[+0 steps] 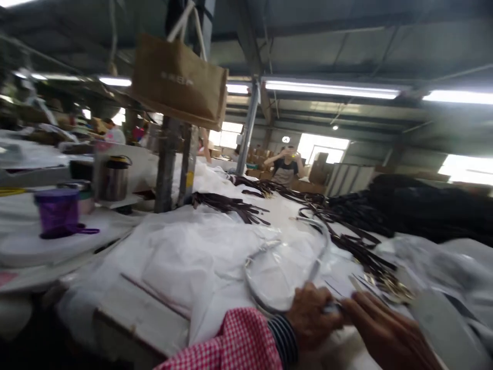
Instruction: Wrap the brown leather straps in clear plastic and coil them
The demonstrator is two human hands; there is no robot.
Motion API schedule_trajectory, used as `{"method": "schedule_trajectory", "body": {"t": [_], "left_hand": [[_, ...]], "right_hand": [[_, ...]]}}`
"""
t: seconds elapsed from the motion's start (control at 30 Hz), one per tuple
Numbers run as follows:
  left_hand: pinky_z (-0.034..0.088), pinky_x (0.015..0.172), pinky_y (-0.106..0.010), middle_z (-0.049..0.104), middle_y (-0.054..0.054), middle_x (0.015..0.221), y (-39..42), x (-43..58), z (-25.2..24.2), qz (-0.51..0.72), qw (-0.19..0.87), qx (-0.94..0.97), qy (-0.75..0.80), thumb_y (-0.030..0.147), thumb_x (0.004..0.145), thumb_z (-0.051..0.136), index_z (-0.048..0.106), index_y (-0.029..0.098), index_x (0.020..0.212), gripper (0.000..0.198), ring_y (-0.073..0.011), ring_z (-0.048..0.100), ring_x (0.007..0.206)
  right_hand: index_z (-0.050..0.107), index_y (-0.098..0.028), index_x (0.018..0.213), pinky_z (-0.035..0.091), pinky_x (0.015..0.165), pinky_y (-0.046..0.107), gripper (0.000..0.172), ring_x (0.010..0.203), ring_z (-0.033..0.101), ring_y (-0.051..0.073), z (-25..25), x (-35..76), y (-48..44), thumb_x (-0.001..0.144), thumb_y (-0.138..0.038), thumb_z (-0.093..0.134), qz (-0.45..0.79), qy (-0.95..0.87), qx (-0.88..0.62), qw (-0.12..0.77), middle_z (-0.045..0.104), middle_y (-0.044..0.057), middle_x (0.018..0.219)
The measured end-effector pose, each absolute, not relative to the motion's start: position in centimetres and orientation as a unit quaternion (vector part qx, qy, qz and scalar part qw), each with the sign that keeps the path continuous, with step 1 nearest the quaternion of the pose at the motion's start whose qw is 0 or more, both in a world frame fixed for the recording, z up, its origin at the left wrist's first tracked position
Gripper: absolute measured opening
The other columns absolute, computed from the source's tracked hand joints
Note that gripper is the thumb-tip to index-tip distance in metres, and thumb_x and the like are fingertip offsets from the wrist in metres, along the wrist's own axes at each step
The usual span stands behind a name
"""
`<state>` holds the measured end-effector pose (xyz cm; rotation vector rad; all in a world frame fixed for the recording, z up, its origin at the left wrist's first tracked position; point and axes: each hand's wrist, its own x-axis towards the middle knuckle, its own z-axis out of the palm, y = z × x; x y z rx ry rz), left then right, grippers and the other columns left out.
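My left hand [311,314], in a red checked sleeve with a striped cuff, is closed round a pale grey strap [320,256]. The strap curves up from the hand in a wide loop over white plastic-wrapped cloth [181,257]. My right hand [385,334] comes in from the lower right, blurred. Its fingers are pressed together on the strap's end, right beside the left hand. Dark brown straps with metal fittings [362,252] lie just beyond both hands.
More dark straps [231,204] lie farther back, with a black fabric heap [416,205] at right. A purple cup [57,210] and a steel flask [113,179] stand at left by a post [165,164]. A brown bag [179,82] hangs overhead. A person [287,168] stands far off.
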<state>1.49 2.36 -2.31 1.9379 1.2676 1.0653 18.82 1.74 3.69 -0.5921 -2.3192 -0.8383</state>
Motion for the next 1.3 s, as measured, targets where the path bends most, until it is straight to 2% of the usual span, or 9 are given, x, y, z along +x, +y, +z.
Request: {"method": "schedule_trajectory", "body": {"t": [0.17, 0.37, 0.53, 0.7, 0.83, 0.97, 1.07, 1.13, 1.3], "left_hand": [[0.039, 0.079, -0.035, 0.059, -0.004, 0.085, 1.8, 0.4, -0.5, 0.441, 0.333, 0.686, 0.473, 0.041, 0.082, 0.066, 0.064, 0.018, 0.082, 0.023, -0.0233, 0.055, 0.086], [0.038, 0.076, -0.031, 0.059, -0.001, 0.077, 2.0, 0.0, -0.4, 0.478, 0.417, 0.645, 0.427, 0.047, 0.078, 0.067, 0.064, 0.017, 0.078, 0.030, -0.0209, 0.054, 0.082], [0.038, 0.063, -0.027, 0.059, 0.000, 0.068, 2.1, -0.7, -0.1, 0.468, 0.522, 0.603, 0.381, 0.040, 0.071, 0.066, 0.064, 0.015, 0.077, 0.026, -0.0154, 0.051, 0.065], [0.038, 0.065, -0.027, 0.061, -0.001, 0.069, 2.2, -1.1, 0.3, 0.463, 0.545, 0.598, 0.362, 0.037, 0.070, 0.063, 0.065, 0.014, 0.077, 0.024, -0.0152, 0.053, 0.065], [0.040, 0.069, -0.029, 0.064, -0.001, 0.073, 1.9, -1.1, 0.5, 0.451, 0.502, 0.637, 0.373, 0.038, 0.072, 0.068, 0.067, 0.015, 0.078, 0.025, -0.0180, 0.055, 0.071], [0.042, 0.077, -0.034, 0.065, -0.004, 0.085, 1.8, -0.9, -0.1, 0.424, 0.402, 0.709, 0.395, 0.040, 0.075, 0.070, 0.071, 0.017, 0.085, 0.025, -0.0233, 0.057, 0.083], [0.043, 0.082, -0.039, 0.065, -0.008, 0.095, 1.8, -0.2, -1.1, 0.359, 0.243, 0.803, 0.410, 0.038, 0.079, 0.065, 0.074, 0.019, 0.090, 0.024, -0.0269, 0.059, 0.088], [0.043, 0.085, -0.041, 0.065, -0.009, 0.095, 1.6, 0.3, -1.6, 0.319, 0.159, 0.852, 0.383, 0.033, 0.080, 0.064, 0.074, 0.019, 0.088, 0.020, -0.0282, 0.059, 0.090], [0.042, 0.085, -0.039, 0.065, -0.007, 0.090, 1.3, 0.6, -2.3, 0.300, 0.107, 0.885, 0.340, 0.029, 0.085, 0.060, 0.071, 0.020, 0.083, 0.014, -0.0261, 0.059, 0.090]], "right_hand": [[0.060, -0.018, 0.080, 0.040, 0.062, 0.030, 0.024, 0.073, 0.058, 0.020, 4.8, 17.4, 0.6, 0.091, 0.000, 0.049, -0.184, -0.896, -0.359, 0.188, 0.060, 0.005, 0.080], [0.066, -0.017, 0.099, 0.040, 0.068, 0.029, 0.021, 0.079, 0.060, 0.020, 4.4, 16.9, -0.7, 0.093, -0.006, 0.050, -0.099, -0.881, -0.429, 0.172, 0.064, 0.006, 0.089], [0.059, -0.023, 0.138, 0.042, 0.066, 0.029, 0.047, 0.077, 0.069, 0.022, 3.7, 18.2, -1.8, 0.094, -0.009, 0.050, -0.041, -0.865, -0.470, 0.174, 0.074, 0.005, 0.088], [0.048, -0.022, 0.151, 0.044, 0.066, 0.030, 0.057, 0.078, 0.071, 0.024, 2.4, 18.8, -2.4, 0.095, -0.010, 0.046, -0.021, -0.856, -0.491, 0.161, 0.077, 0.009, 0.093], [0.038, -0.021, 0.156, 0.044, 0.067, 0.029, 0.062, 0.070, 0.066, 0.021, 1.8, 18.7, -3.2, 0.095, -0.015, 0.050, 0.051, -0.853, -0.487, 0.179, 0.072, 0.003, 0.080], [0.046, -0.022, 0.150, 0.044, 0.069, 0.027, 0.058, 0.068, 0.061, 0.016, 3.1, 22.2, -4.2, 0.092, -0.020, 0.056, 0.115, -0.830, -0.474, 0.272, 0.068, -0.001, 0.081], [0.068, -0.020, 0.123, 0.045, 0.070, 0.029, 0.035, 0.069, 0.059, 0.018, 5.5, 28.5, -5.0, 0.092, -0.032, 0.057, 0.058, -0.741, -0.556, 0.372, 0.066, 0.001, 0.078], [0.075, -0.019, 0.103, 0.045, 0.071, 0.031, 0.029, 0.076, 0.059, 0.021, 7.1, 33.3, -5.4, 0.087, -0.039, 0.060, 0.035, -0.656, -0.629, 0.415, 0.069, 0.005, 0.085], [0.076, -0.016, 0.085, 0.041, 0.055, 0.026, 0.033, 0.079, 0.059, 0.023, 8.6, 39.7, -5.4, 0.077, -0.047, 0.066, 0.144, -0.570, -0.706, 0.394, 0.070, 0.010, 0.087]]}}
